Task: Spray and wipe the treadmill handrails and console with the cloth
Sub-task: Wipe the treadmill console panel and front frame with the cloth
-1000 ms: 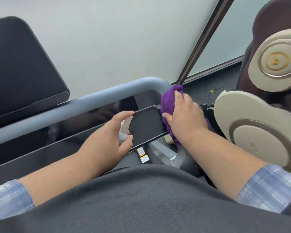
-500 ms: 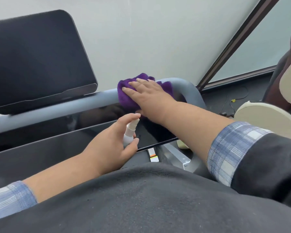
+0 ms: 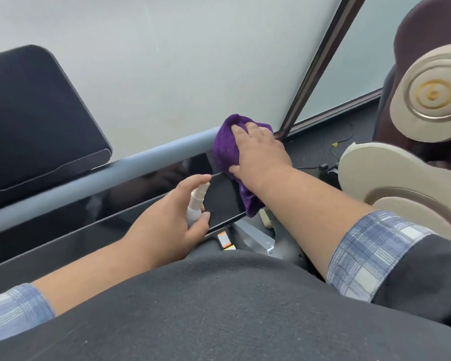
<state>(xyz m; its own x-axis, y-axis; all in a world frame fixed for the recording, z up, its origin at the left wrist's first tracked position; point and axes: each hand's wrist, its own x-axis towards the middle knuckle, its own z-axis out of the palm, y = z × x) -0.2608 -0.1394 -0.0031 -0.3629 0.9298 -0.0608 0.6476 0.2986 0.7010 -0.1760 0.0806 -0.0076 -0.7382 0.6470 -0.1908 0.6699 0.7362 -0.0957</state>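
Shifted right along tubular grey handrail (image 3: 141, 162): fuzzy purple cloth (image 3: 225, 144), R hand (image 3: 261, 152) flat atop; L hand (image 3: 172, 220) grips white spray bottle (image 3: 196, 204).

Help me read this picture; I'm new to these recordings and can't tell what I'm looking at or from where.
A camera worn on a person's head looks down at their own arms. The right hand presses a purple cloth onto the grey treadmill handrail. The left hand has a small white spray bottle in its grip, over the glossy black console. Behind the rail stands a dark tablet holder; at right, a brown and cream massage chair.
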